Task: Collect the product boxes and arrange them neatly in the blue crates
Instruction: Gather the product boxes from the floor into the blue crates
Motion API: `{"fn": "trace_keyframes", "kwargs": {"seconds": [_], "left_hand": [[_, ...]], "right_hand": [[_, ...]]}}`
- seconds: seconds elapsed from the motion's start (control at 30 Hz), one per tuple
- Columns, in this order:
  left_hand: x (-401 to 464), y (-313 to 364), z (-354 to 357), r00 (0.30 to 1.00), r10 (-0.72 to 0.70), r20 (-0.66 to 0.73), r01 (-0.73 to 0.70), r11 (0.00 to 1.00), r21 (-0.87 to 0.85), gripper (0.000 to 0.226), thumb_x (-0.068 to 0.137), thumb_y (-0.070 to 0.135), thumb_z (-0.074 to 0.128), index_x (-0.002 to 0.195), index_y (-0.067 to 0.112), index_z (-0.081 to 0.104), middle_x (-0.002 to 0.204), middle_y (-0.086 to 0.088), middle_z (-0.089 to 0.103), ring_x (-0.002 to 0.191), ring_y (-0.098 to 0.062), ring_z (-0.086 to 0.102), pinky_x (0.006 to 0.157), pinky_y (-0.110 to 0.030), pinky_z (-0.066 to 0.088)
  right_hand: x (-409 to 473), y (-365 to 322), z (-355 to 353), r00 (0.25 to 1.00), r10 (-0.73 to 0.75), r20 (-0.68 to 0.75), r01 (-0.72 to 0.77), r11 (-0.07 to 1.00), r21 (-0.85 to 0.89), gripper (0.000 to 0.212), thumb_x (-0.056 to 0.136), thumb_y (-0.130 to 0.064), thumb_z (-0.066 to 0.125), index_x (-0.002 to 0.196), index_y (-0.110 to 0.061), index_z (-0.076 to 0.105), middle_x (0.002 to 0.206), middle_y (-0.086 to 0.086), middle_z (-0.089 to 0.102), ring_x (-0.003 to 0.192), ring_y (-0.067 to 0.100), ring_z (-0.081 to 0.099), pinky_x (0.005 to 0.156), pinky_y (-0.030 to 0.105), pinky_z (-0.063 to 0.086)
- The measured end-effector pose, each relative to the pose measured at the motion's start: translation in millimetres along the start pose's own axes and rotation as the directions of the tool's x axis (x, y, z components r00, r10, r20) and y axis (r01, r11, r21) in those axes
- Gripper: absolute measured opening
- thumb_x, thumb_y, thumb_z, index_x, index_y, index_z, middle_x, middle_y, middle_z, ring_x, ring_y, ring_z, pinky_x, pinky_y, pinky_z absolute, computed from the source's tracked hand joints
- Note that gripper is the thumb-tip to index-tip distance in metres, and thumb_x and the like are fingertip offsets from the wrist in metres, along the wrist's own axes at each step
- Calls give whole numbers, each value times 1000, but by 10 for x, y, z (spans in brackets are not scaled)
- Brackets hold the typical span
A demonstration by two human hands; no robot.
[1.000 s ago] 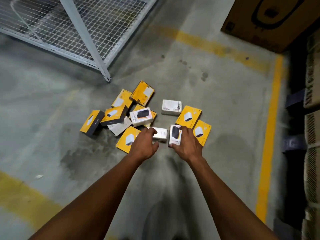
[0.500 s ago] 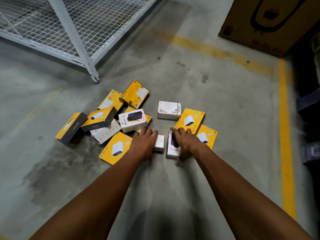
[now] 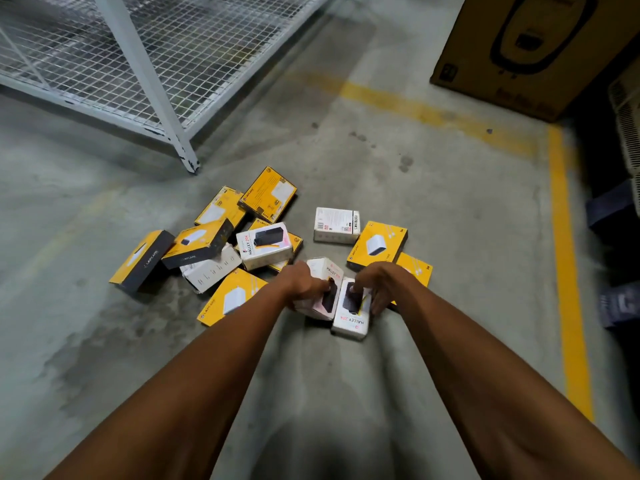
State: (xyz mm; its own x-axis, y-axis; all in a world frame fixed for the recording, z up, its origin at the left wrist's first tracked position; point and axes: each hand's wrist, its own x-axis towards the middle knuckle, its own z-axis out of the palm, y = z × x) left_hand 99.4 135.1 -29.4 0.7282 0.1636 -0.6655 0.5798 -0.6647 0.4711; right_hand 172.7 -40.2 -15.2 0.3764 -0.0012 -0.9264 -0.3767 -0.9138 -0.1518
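Several yellow and white product boxes lie scattered on the concrete floor point(image 3: 346, 375). My left hand point(image 3: 304, 284) grips a white box point(image 3: 327, 271), tilted up off the floor. My right hand point(image 3: 377, 282) grips a second white box point(image 3: 351, 323) printed "HALLEY 20K", right beside the first. Another white Halley box point(image 3: 265, 244) rests on top of yellow ones to the left. A white box with a barcode point(image 3: 336, 225) lies behind my hands, and a yellow box point(image 3: 377, 244) to its right. No blue crate shows clearly.
A white wire-mesh rack point(image 3: 145, 64) stands at the back left, its leg point(image 3: 188, 157) close to the pile. A large brown carton point(image 3: 512, 53) is at the back right. Yellow floor lines point(image 3: 568, 271) run along the right, beside dark stacked items point(image 3: 616, 209).
Both hands have closed on the two white boxes and drawn them toward me; the left box is now tipped up. The camera has moved closer to the pile.
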Motion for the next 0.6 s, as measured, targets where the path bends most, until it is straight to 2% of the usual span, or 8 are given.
{"fn": "trace_keyframes", "kwargs": {"seconds": [0.03, 0.1, 0.17, 0.23, 0.27, 0.4, 0.5, 0.6], "left_hand": [[3, -11, -21, 1000, -15, 10, 15, 999, -31, 76, 92, 43, 76, 145, -4, 47, 135, -23, 57, 109, -40, 63, 72, -50, 63], [25, -62, -75, 999, -41, 13, 42, 995, -94, 69, 93, 37, 76, 143, -4, 51, 125, -21, 58, 101, -38, 63, 69, -50, 62], [53, -131, -150, 999, -39, 9, 40, 993, -114, 67, 93, 35, 76, 143, -2, 52, 126, -19, 62, 105, -37, 66, 79, -50, 64], [44, -173, -208, 999, -34, 25, 37, 991, -126, 67, 93, 34, 75, 145, 0, 51, 130, -20, 63, 108, -37, 67, 87, -51, 63], [34, -186, -223, 999, -34, 26, 37, 991, -126, 66, 94, 34, 74, 146, 0, 50, 132, -20, 62, 108, -37, 66, 86, -51, 63], [-27, -200, -244, 999, -45, 19, 46, 998, -50, 72, 92, 32, 78, 146, -1, 44, 134, -22, 56, 110, -40, 65, 82, -56, 64], [-47, -188, -253, 1000, -24, 18, 24, 999, 37, 75, 91, 36, 79, 144, -5, 46, 133, -24, 57, 108, -42, 67, 80, -55, 64], [-63, -159, -243, 1000, 25, -9, -22, 982, 187, 77, 94, 45, 73, 146, -6, 46, 142, -24, 55, 120, -40, 63, 91, -48, 61]], "right_hand": [[21, 22, -38, 1000, 27, 11, -28, 997, 67, 48, 106, -22, 53, 140, 11, 41, 120, 28, 59, 119, 45, 62, 109, 52, 48], [67, 54, -104, 999, 12, 44, -20, 982, 186, 30, 106, -19, 49, 119, 9, 49, 95, 22, 59, 92, 40, 66, 102, 55, 52], [34, 53, -157, 998, -26, 63, 9, 967, 255, 20, 107, -11, 47, 97, 5, 53, 91, 18, 59, 79, 36, 66, 96, 54, 57], [-12, 46, -174, 995, -74, 69, 49, 949, 311, 15, 105, -2, 51, 111, 11, 53, 117, 21, 61, 84, 38, 71, 82, 50, 62], [-44, 40, -152, 994, -85, 63, 61, 946, 318, 21, 104, 0, 50, 122, 13, 50, 125, 24, 60, 87, 37, 73, 81, 48, 62], [-174, -15, -22, 983, -165, 79, 123, 915, 384, 27, 108, 0, 40, 134, -2, 48, 108, 14, 58, 120, 36, 66, 93, 43, 56], [-155, -137, 113, 980, -180, 90, 140, 929, 342, 25, 106, -1, 48, 130, -7, 46, 119, 16, 62, 101, 34, 69, 103, 49, 53], [-126, -331, 307, 992, -98, 74, 85, 982, 167, 64, 92, -22, 79, 141, -2, 43, 132, 18, 58, 98, 29, 68, 102, 46, 55]]}}
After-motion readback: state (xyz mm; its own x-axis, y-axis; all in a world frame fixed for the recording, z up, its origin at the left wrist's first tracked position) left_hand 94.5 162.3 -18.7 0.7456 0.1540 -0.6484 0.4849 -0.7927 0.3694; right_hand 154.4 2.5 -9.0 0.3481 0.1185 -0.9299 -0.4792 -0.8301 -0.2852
